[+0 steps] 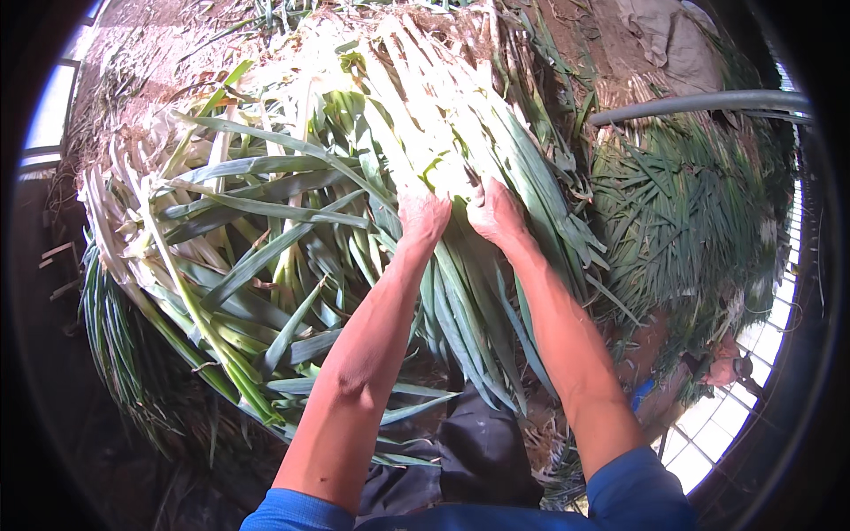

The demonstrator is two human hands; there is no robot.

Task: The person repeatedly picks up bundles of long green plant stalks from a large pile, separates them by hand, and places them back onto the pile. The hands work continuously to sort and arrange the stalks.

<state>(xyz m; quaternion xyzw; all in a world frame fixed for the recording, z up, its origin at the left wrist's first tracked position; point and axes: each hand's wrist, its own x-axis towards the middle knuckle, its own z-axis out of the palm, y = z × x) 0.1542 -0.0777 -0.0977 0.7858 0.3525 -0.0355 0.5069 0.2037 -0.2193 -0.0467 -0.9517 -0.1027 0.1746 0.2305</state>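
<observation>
"Start on your left. What's there?"

"A tangled heap [257, 257] of thick, leek-like stalks, pale ends outward, broad leaves crossing every which way. Some leaf tips reach close to my left forearm, so I'd lift clear of them rather than drag."

"And your left hand?"

"My left hand [425, 212] is down on the long green stalks [469, 265], where the pale shanks give way to leaf. Glare washes out the fingertips, so I can't tell whether those fingers are spread or pinching anything."

"Where exactly are the stalks?"

"Right in front of me, under and between my hands, roots pointing away, leaves hanging toward my lap. I'd judge this is a matter of gathering or sorting them: work by the firm shanks, since the leaves would probably crease or tear, and line up the root ends."

"The right hand?"

"My right hand [498, 211] is just beside the left, apart from it, fingers curled inward at the stalks. Whether they pinch one, I can't tell."

"Further right?"

"A neater heap [691, 212] of thinner greens, with a grey curved bar [699, 104] across its top end. I'd swing my elbow wide of that."
</observation>
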